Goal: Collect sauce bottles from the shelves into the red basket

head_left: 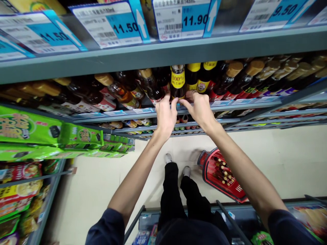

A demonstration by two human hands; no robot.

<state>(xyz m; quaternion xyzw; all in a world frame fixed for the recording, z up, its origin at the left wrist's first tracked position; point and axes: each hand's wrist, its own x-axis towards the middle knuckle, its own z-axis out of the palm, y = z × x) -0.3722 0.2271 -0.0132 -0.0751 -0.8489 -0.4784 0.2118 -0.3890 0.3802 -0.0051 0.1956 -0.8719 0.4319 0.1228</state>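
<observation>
Up on the shelf front, around the middle of the frame, your left hand (166, 117) and right hand (200, 110) reach in side by side with a small gap between them. Your fingers (173, 103) are curled forward, neither spread wide nor clenched into a fist. Their tips sit at the foot of a dark glass bottle (178, 83) with a yellow label reading 100%, standing upright in its row, but this view doesn't show whether they grip it or only touch it. A ring (194, 91) shows on your right hand, just below a yellow-capped bottle (193, 76) to the right of the labelled one.

Tan-capped sauce bottles (245, 76) fill the same shelf on both sides. Along the top of the frame, a grey-green shelf edge (163, 56) carries blue-and-white price tags (181, 20), including 11.50 and 11.90. Small jars (184, 122) sit on a lower shelf beneath your hands, and green snack bags (28, 126) hang at the left. Lower down, your black trousers (171, 194) and white shoes (168, 158) stand on a cream floor (263, 153). Just right of your legs lies a red shopping basket (207, 177) holding several bottles (222, 172).
</observation>
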